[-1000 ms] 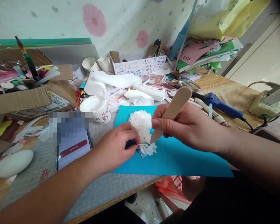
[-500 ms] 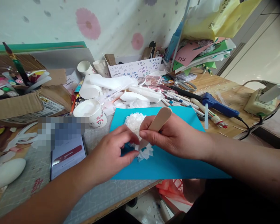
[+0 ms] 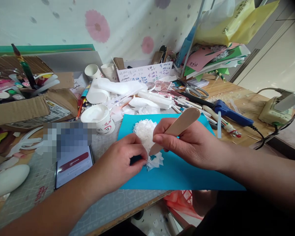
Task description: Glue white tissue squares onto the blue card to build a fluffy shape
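Observation:
My right hand (image 3: 180, 139) grips a flat wooden craft stick (image 3: 178, 124) between thumb and fingers. The stick slants down to the left, its lower tip at the white paper pieces. My left hand (image 3: 126, 157) is closed in a pinch beside that tip; whatever lies between thumb and forefinger is too small to make out. A rounded cluster of ruffled white paper (image 3: 144, 131) sits on a blue sheet (image 3: 186, 175). Just below it, a curved band of jagged white paper pieces (image 3: 156, 161) lies by my left fingertips. My hands partly cover both.
A paper cup with white contents (image 3: 104, 124), a phone (image 3: 73, 167) and a white egg-shaped object (image 3: 9, 180) are on the left. Behind the sheet lie white paper rolls (image 3: 123, 87) and pens. A blue glue gun (image 3: 232, 113) lies right, near a power strip (image 3: 276, 111).
My right hand has shifted slightly right, and the craft stick now leans at a lower angle. My left thumb and forefinger remain at the paper pieces. The view has shifted slightly.

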